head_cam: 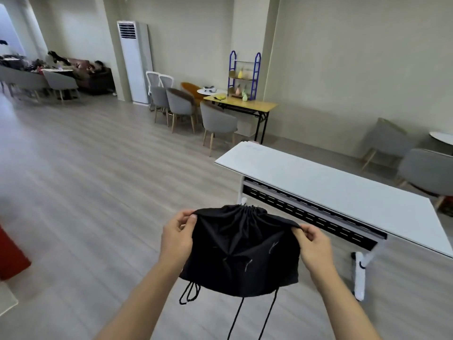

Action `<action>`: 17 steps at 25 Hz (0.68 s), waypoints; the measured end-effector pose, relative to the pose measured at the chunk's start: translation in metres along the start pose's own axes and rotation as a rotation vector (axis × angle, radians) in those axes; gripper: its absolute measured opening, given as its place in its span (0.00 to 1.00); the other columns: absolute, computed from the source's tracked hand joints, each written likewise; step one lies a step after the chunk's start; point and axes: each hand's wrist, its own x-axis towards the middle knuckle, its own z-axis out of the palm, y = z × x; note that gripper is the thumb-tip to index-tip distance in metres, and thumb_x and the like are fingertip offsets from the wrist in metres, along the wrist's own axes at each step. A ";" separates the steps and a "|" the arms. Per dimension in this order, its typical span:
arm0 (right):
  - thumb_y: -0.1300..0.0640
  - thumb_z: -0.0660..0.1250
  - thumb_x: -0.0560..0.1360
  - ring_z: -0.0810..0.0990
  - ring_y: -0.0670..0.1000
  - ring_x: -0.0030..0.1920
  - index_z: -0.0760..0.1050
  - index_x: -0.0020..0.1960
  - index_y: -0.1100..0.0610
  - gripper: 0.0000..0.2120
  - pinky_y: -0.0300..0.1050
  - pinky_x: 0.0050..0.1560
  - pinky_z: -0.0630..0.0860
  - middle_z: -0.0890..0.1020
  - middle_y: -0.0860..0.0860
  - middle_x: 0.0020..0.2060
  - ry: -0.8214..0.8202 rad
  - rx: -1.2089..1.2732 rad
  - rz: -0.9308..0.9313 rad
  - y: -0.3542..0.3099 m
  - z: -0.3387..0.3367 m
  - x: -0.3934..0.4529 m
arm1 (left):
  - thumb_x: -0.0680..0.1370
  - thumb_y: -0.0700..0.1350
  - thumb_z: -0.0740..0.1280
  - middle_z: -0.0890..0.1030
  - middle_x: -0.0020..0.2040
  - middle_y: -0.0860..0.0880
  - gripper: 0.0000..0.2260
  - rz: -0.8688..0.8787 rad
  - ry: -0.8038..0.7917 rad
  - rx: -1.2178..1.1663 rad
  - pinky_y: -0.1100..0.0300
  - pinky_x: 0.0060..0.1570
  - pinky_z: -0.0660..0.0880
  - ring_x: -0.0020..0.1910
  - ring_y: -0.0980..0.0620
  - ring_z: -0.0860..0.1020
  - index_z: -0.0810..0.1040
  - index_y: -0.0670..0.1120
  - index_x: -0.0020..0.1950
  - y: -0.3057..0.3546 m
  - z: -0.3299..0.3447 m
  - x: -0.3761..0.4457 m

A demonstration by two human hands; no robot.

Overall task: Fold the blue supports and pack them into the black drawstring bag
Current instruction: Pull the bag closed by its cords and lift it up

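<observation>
I hold the black drawstring bag (pixel 242 251) in the air in front of me, above the floor. My left hand (pixel 177 238) pinches the bag's gathered top edge on the left side. My right hand (pixel 313 246) pinches the top edge on the right side. The bag's mouth is bunched together at the far side, and its black cords (pixel 247 312) hang below it. Blue supports (pixel 245 74) stand as the uprights of a small rack on a yellow table far back by the wall.
A long white table (pixel 343 192) stands just right of and beyond the bag. A yellow table (pixel 242 104) with grey chairs (pixel 218 123) lies further back. A red object (pixel 9 253) sits at the left edge. Wooden floor (pixel 98 180) stretches to the left.
</observation>
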 end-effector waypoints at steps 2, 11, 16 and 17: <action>0.63 0.68 0.79 0.78 0.50 0.39 0.81 0.46 0.62 0.05 0.40 0.41 0.75 0.83 0.53 0.37 0.044 0.067 0.002 -0.013 0.007 0.047 | 0.81 0.41 0.66 0.83 0.40 0.51 0.10 -0.016 0.001 -0.058 0.41 0.53 0.81 0.42 0.50 0.82 0.82 0.54 0.45 0.012 0.034 0.036; 0.57 0.72 0.75 0.85 0.56 0.46 0.83 0.45 0.54 0.02 0.53 0.53 0.81 0.86 0.55 0.43 0.051 0.187 -0.014 -0.073 0.042 0.314 | 0.82 0.43 0.64 0.80 0.43 0.44 0.05 0.039 0.072 -0.090 0.43 0.47 0.80 0.43 0.45 0.77 0.79 0.48 0.48 0.057 0.204 0.257; 0.57 0.72 0.76 0.83 0.52 0.42 0.81 0.45 0.53 0.02 0.51 0.52 0.81 0.85 0.52 0.40 0.056 0.328 -0.043 -0.113 0.070 0.445 | 0.83 0.40 0.62 0.79 0.45 0.43 0.06 0.093 0.089 -0.147 0.49 0.46 0.82 0.43 0.48 0.79 0.77 0.47 0.48 0.085 0.278 0.360; 0.58 0.71 0.77 0.82 0.52 0.42 0.80 0.44 0.52 0.03 0.50 0.51 0.81 0.84 0.51 0.39 0.061 0.364 -0.052 -0.120 0.078 0.465 | 0.83 0.40 0.62 0.80 0.45 0.44 0.06 0.096 0.097 -0.174 0.50 0.46 0.83 0.43 0.49 0.80 0.76 0.47 0.48 0.090 0.290 0.377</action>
